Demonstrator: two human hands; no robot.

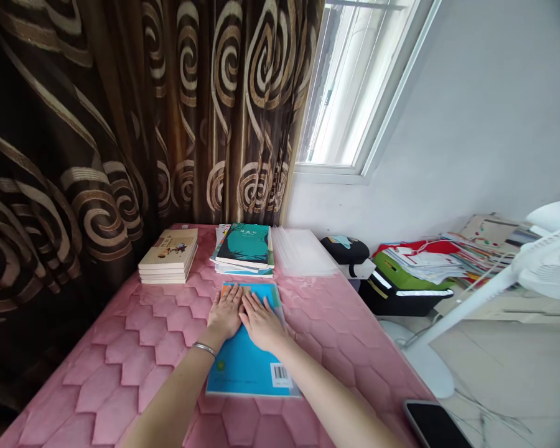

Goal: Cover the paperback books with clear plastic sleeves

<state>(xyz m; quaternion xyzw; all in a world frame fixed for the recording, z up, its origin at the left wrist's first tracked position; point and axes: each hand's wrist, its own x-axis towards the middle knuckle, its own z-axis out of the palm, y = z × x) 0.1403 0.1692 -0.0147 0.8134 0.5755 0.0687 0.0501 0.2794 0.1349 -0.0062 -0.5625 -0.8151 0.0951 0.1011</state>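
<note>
A blue book lies flat on the pink quilted surface, with a barcode label near its lower right corner. My left hand rests on the upper left of its cover, fingers stretched out. Beside it, nearly touching, my right hand lies flat on the upper middle of the cover with its fingers extended. Both palms face down and neither hand grips anything. A thin clear edge, perhaps a plastic cover, shows along the book's right side.
Behind the book stand a stack of beige books, a pile topped by a teal book and clear plastic sheets. A phone-like dark device lies at the front right edge. A white fan stands on the floor right.
</note>
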